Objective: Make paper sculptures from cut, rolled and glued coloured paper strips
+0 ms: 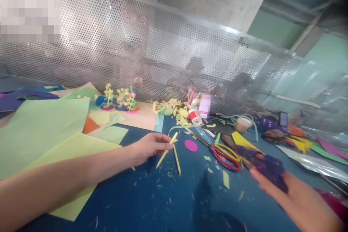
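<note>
My left hand (149, 148) pinches two thin pale-yellow strips (162, 157) at their upper ends, where they cross or meet just above the blue table. Their lower ends spread apart. At the right, my right hand (299, 192) is wrapped around a dark blue glue gun (268, 166) with a small red light; both are blurred. The gun's nozzle end points left, toward the scissors. Between the hands lie a magenta disc (191, 145) and scissors (227, 163) with one red and one yellow handle loop.
Green and yellow sheets (49, 125) cover the table's left. Small foam figures (122, 99) stand at the back, beside pale cut pieces (174, 108) and a red-and-white roll (195, 116). A cup (243, 124) sits back right. Scraps dot the blue tabletop (130, 203). A perforated metal screen (89, 40) rises behind.
</note>
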`<state>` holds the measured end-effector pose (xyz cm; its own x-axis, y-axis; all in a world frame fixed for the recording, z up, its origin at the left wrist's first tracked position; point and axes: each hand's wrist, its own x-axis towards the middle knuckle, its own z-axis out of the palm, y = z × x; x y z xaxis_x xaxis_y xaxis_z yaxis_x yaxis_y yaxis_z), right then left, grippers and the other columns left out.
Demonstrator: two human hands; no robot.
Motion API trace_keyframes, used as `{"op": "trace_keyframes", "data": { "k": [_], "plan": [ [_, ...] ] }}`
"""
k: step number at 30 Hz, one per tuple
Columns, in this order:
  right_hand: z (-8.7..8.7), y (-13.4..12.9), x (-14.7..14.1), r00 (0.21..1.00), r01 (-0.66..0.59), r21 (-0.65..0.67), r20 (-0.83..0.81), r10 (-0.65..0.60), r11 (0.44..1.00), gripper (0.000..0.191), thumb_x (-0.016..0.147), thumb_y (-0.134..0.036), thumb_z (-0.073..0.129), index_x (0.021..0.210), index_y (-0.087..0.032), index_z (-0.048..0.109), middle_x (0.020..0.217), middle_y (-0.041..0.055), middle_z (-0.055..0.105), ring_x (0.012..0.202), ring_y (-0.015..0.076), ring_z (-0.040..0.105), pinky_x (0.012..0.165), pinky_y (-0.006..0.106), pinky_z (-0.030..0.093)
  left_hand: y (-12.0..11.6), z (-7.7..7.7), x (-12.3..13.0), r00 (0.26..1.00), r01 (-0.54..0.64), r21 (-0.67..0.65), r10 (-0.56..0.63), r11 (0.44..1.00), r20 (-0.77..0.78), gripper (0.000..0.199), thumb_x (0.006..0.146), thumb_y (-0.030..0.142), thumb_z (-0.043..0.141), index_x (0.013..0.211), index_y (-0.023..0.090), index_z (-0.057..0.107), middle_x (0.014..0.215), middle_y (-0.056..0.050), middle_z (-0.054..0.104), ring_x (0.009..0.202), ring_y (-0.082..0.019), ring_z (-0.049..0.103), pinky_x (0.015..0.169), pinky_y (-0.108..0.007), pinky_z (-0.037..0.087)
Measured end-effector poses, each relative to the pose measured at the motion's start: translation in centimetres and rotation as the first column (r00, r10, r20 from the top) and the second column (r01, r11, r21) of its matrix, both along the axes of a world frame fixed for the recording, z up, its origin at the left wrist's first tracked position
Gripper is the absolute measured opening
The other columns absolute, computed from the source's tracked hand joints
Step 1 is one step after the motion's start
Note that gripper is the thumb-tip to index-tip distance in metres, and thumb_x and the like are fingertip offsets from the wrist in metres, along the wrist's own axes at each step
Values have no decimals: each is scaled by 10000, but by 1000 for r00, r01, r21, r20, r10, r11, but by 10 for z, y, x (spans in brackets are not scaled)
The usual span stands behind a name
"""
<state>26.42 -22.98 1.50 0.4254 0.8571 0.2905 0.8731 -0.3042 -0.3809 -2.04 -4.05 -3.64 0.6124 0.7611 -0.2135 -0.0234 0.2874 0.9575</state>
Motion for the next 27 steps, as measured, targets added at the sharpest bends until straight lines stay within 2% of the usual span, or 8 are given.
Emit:
{"op": "trace_keyframes", "data": {
  "k": [2,4,6,9,14,27],
  "plan": [
    [0,12,-32,978,-146,-95,-163,129,985,457,764,-607,421,686,-222,655,637,66,687,595,218,652,545,282,523,-1,0,0,1000,7,8,-7,1000,9,316,545,285,794,805,155,668,722,16,609,648,-78,526,667,-218,396],
    [2,21,-61,950,-236,-96,-232,209,967,497,806,-596,355,677,-206,634,631,51,671,592,187,635,563,263,515,-2,1,0,1000,14,13,-14,1000,15,312,548,288,792,803,156,670,726,14,610,649,-79,524,668,-218,395],
    [7,27,-84,941,-283,-83,-215,261,955,489,826,-578,340,705,-197,621,604,37,645,570,168,612,558,252,500,-2,0,0,1000,21,28,-22,999,15,305,556,294,787,803,156,672,726,13,608,646,-78,521,663,-217,393],
    [14,36,-102,944,-316,-95,-135,302,944,451,838,-551,350,702,-202,600,585,21,614,552,160,585,557,255,476,-2,-2,0,1000,27,60,-28,998,10,298,564,303,780,799,154,674,715,14,603,624,-74,507,635,-210,380],
    [16,47,-109,919,-385,-129,-139,368,914,465,869,-534,297,689,-204,571,568,13,586,525,161,562,517,260,439,-1,-4,0,999,34,75,-35,997,12,310,566,319,776,809,155,674,690,25,584,591,-67,483,593,-201,353],
    [11,53,-106,913,-386,-141,-197,357,912,439,865,-535,316,734,-193,558,624,23,612,575,166,577,541,270,439,1,-5,-1,998,54,67,-56,996,34,313,559,320,779,810,161,682,700,24,595,595,-74,500,606,-209,374]
  ]
}}
